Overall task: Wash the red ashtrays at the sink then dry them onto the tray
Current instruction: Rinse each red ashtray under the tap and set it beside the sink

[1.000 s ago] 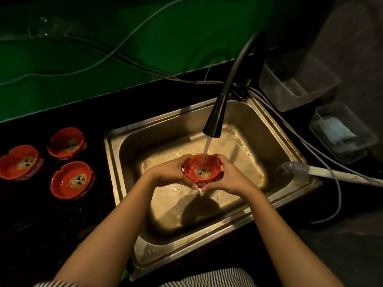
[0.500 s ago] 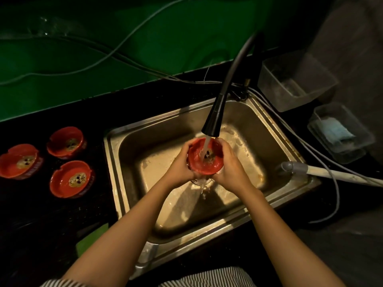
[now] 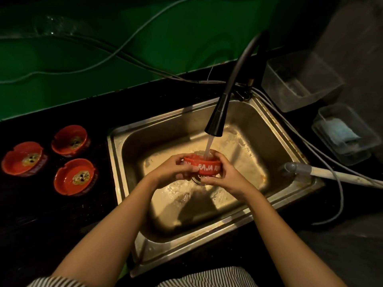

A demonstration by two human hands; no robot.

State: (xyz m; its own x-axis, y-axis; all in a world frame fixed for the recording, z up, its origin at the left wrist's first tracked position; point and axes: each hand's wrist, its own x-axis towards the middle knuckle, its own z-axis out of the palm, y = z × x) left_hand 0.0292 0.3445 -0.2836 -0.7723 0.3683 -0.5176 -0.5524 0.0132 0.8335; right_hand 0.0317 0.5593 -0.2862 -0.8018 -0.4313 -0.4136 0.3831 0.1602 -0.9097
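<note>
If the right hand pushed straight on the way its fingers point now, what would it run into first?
The right hand points leftward with its fingers curled round the red ashtray under the tap, so it meets that ashtray at once. Beyond it is the left hand, gripping the other side. Depth beyond that is unclear.

Red ashtray [image 3: 204,165] level under the stream; three dirty ashtrays [image 3: 75,177] on counter

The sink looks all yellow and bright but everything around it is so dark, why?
Head view: warm light falls mostly into the sink, so its steel glows yellowish; the hands and the ashtray cast a dark shadow on the basin floor; the black counter swallows detail; the wide lens bends the straight edges.
</note>
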